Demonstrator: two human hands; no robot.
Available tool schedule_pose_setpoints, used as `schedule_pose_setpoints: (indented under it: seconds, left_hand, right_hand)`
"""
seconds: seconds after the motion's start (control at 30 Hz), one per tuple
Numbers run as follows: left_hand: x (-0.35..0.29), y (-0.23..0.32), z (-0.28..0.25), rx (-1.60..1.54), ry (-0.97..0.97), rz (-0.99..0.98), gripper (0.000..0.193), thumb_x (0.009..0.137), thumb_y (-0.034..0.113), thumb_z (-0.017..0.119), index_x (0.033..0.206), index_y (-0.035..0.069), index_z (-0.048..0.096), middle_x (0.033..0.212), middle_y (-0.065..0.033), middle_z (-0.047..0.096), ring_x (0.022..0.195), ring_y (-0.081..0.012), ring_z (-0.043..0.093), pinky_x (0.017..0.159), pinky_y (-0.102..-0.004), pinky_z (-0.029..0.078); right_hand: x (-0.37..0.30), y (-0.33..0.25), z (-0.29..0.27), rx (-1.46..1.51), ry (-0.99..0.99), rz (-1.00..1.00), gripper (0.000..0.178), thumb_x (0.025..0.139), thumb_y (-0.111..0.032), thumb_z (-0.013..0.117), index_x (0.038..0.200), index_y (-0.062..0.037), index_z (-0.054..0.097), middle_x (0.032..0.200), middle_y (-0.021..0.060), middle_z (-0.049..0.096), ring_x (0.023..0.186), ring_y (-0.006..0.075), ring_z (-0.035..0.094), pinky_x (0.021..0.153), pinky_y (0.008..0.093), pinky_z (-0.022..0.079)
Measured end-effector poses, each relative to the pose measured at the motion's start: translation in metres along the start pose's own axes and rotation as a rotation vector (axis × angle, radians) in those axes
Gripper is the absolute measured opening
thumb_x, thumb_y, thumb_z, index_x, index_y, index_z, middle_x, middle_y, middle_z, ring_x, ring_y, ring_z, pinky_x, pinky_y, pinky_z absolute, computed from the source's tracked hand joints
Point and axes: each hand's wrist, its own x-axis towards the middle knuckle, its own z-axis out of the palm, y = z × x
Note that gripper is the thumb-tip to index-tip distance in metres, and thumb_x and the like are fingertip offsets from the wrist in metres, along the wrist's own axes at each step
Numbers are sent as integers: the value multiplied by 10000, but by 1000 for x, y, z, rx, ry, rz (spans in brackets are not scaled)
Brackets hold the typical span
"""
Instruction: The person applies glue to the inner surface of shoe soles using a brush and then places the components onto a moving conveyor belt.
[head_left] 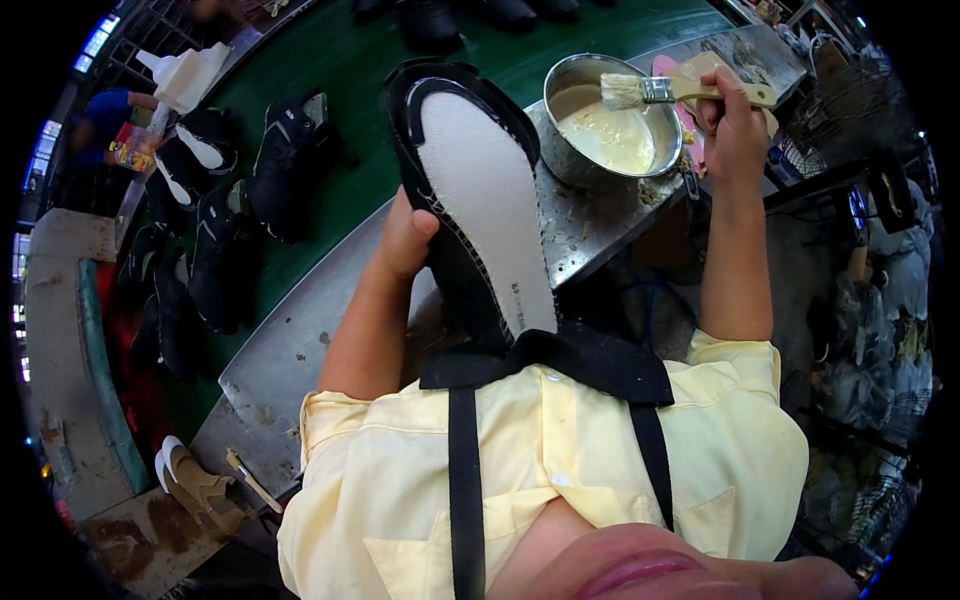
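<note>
My left hand [408,238] grips a black shoe upper [455,255] by its side, the thumb showing along the edge. The upper is turned bottom up, so its white stitched insole board [480,180] faces me. A glossy dark band runs round the toe rim. In my right hand [735,125] is a paintbrush [690,90] with a pale wooden handle, held level. Its whitish, coated bristles are over a metal pot [585,170] that contains creamy, glue-like liquid [610,140]. The fingers of my left hand are mostly hidden behind the upper.
The pot stands on a stained metal ledge [330,290] beside a green conveyor belt [330,110]. Several black shoe uppers [225,260] lie on the belt at left, more at the far edge. A white plastic container [190,75] is far left; brown shoes [200,490] and another brush [253,480] sit lower left.
</note>
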Motion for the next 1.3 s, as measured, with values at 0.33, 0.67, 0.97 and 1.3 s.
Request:
schedule_pose_setpoints:
  seconds: [0.33,0.67,0.97,1.3]
  left_hand:
    - [5,5,6,-9,-94,30,1032,675,811,448,1243,-50,432,1156,-116,549,1053,-187,529,916,-314,409]
    - [5,0,2,-16,-106,89,986,721,793,404,1257,-35,424,1190,-123,533,1099,-198,500,947,-327,381]
    - [1,6,5,10,-72,59,971,707,778,461,1252,-24,424,1152,-101,542,1046,-167,507,911,-308,389]
    - [-1,-9,-6,16,-87,63,971,743,780,375,1286,-24,388,1218,-123,506,1105,-203,490,942,-332,381]
  right_hand:
    - [-39,-42,117,-81,-361,-285,184,888,-179,573,794,-49,664,664,-5,604,521,23,471,468,157,356]
    - [-69,-58,101,-32,-715,-301,193,875,-105,562,723,9,600,713,55,615,620,108,545,541,220,420]
    - [-24,-35,114,-168,-242,-205,245,872,-218,572,732,-31,648,664,9,608,510,29,463,451,165,346]
    - [-77,-47,67,-247,-209,-86,235,873,-192,544,721,-38,637,675,3,595,496,25,433,443,180,320]
